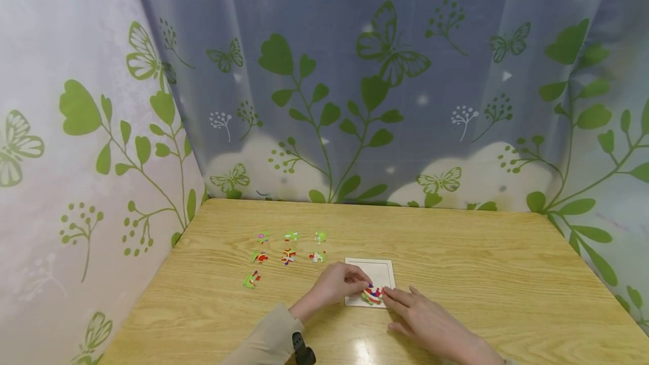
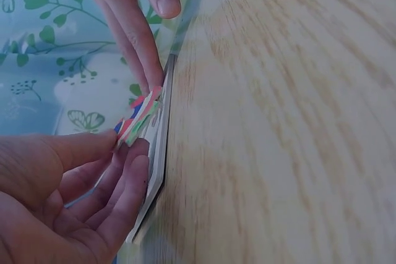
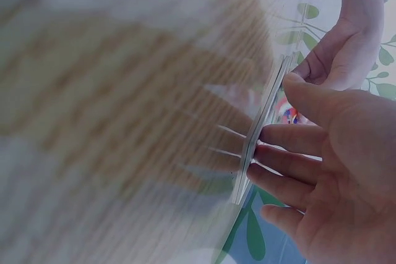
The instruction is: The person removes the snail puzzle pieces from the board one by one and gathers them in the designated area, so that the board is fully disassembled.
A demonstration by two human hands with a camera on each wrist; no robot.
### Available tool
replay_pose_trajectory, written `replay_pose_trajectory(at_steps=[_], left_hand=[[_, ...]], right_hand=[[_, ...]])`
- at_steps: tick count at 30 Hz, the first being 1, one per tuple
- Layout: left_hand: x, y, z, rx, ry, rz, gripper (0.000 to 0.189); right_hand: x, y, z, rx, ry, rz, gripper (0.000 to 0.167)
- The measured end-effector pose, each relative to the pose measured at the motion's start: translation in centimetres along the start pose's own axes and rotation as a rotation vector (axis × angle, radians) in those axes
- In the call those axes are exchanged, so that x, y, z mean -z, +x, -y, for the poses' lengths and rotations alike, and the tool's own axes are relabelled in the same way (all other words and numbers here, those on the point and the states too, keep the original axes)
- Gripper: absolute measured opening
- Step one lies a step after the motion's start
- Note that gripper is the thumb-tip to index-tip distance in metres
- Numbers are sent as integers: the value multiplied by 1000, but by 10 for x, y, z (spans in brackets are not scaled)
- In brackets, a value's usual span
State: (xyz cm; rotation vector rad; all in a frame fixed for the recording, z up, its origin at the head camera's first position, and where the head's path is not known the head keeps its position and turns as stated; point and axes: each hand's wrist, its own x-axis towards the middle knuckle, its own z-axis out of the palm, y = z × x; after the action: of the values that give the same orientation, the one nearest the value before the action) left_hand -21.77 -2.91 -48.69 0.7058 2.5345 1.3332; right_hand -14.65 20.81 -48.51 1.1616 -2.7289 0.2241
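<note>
A white square puzzle board (image 1: 366, 269) with a thin dark frame line lies on the table, and joined jigsaw puzzle pieces (image 1: 373, 296) in red, white, blue and green are at its near part. My left hand (image 1: 336, 285) pinches the left end of these pieces between thumb and fingers; in the left wrist view the puzzle pieces (image 2: 137, 119) are tilted up off the board. From the other side, my right hand (image 1: 428, 320) touches their right end with fairly straight fingertips. In the right wrist view, fingers of the right hand (image 3: 328, 159) rest along the board's edge (image 3: 247, 153).
Several loose jigsaw pieces (image 1: 288, 257) lie in spaced rows on the wooden table (image 1: 481, 258), left of the board. Curtains (image 1: 324, 128) with leaf and butterfly prints stand behind and at the sides. A dark watch (image 1: 302, 349) is on the left wrist.
</note>
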Motion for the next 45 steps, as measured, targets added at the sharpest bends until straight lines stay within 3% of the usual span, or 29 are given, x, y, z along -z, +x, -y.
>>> replay_pose_trajectory(at_steps=[7,11,23,34,45], left_hand=[[-2,0,1,97,-182,15,5],[-2,-2,-1,134,-224,17,7],[1,-1,2,106,-203,0,6],[9,-3,13,164,-441,-5,12],[27,-14,22,202,-488,-47,16]], right_hand=[[0,-1,1,-12,7,14,50],[0,-1,1,-19,11,21,51],[0,-1,1,-31,17,29,52],[2,0,1,-63,35,63,52],[0,0,0,-34,13,35,52]])
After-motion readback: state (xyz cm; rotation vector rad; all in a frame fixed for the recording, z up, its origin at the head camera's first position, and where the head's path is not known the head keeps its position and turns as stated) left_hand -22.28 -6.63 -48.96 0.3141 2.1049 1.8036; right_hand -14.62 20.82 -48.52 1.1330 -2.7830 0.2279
